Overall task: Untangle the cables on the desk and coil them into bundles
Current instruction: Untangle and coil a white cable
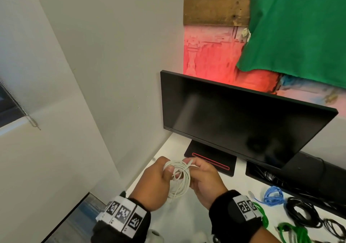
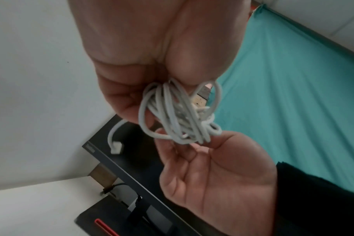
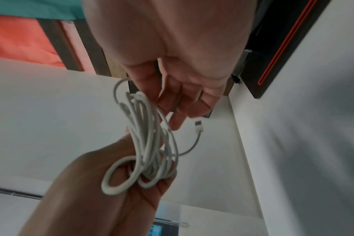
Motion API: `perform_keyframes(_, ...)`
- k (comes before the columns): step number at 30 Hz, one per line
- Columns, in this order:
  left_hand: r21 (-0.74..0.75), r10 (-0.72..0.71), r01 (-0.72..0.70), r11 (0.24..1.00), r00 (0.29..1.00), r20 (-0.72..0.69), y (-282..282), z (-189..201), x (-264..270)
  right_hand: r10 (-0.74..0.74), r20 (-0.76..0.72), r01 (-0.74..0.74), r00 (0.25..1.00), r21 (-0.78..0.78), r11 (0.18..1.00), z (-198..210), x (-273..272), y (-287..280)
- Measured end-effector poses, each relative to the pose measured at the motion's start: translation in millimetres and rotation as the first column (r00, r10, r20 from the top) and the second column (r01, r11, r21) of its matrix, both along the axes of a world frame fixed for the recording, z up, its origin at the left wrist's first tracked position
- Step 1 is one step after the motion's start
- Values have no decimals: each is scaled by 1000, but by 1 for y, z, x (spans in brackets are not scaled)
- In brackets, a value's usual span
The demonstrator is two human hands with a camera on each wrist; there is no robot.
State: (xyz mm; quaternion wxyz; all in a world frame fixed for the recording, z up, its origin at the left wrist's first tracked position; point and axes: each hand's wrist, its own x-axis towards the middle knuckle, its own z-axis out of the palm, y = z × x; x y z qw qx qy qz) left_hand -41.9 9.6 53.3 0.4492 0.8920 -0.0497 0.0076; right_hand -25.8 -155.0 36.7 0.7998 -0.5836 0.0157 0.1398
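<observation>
Gripping white cable coil (image 1: 185,183), left hand (image 1: 153,184); right hand (image 1: 206,181) pinches its top; above desk (image 1: 187,222) left edge, monitor (image 1: 234,119) close behind.

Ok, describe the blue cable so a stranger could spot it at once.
Start at the black monitor on the white desk. Below its right-hand corner lies a small loose coil, the blue cable. It is the only blue one: green cables lie nearer the person, black cables further right.

Left hand (image 1: 153,184) and right hand (image 1: 207,182) are bare, black cuffs (image 1: 226,216) carrying coded tags (image 1: 121,214).
</observation>
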Motion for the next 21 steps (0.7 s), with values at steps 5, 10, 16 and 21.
perform_keyframes(5, 130, 179, -178, 975, 984, 3, 5, -5, 6, -181, 132, 215, 975, -334, 918, 4, 0, -12)
perform_keyframes(10, 170, 237, -232, 958, 972, -9, 0, -5, 7, 238, 364, 18, 901, -578, 816, 23, -23, 3)
perform_keyframes(16, -282, 150, -210, 936, 964, -220, -5, -4, 7, 358, 379, 162, 854, -846, 508, 10, -17, 3)
perform_keyframes(21, -539, 66, -279, 795, 923, -380, 0, -6, 6, 483, 395, 154, 781, -872, 464, 8, -17, -4)
